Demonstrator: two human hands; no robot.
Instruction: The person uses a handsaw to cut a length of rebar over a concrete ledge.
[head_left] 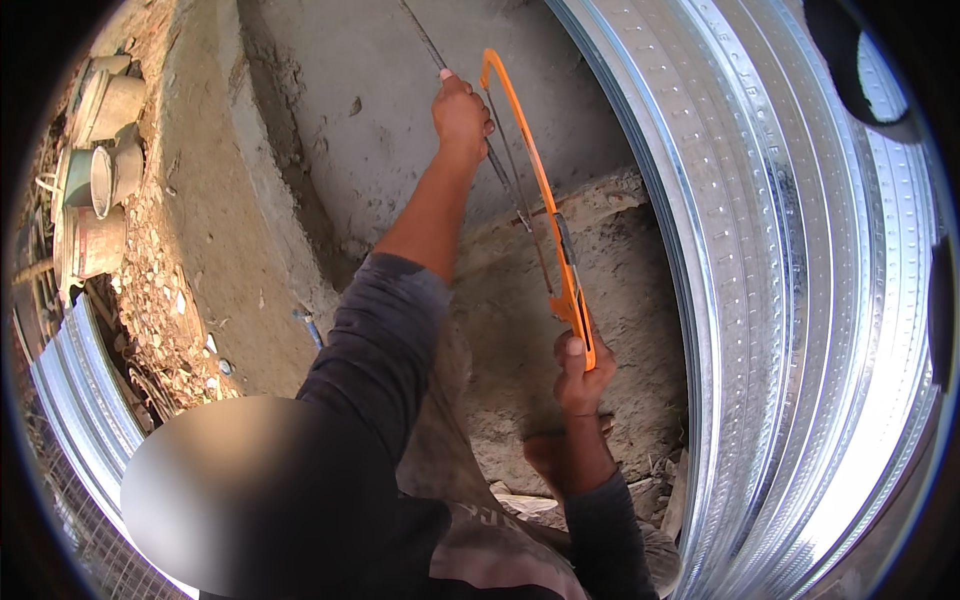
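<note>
A thin ribbed steel bar (503, 178) slants down from the top of the head view, over grey concrete. My left hand (462, 118) is closed around it, arm stretched forward. Lower and to the right, my right hand (585, 375) grips the handle of a hacksaw with an orange frame (528, 135). The frame points up and away from me. Its narrow blade (540, 262) runs along the left side of the frame and meets or passes close over the bar near the bar's lower end; whether it has cut in cannot be made out.
Long, shiny ribbed metal sheets (740, 200) are stacked along the right side. A raised concrete edge (265, 190) runs on the left, with gravel (160, 300) and several dirty buckets (110, 105) beyond. More metal sheeting (85, 375) and a blurred rounded shape (250, 500) are at lower left.
</note>
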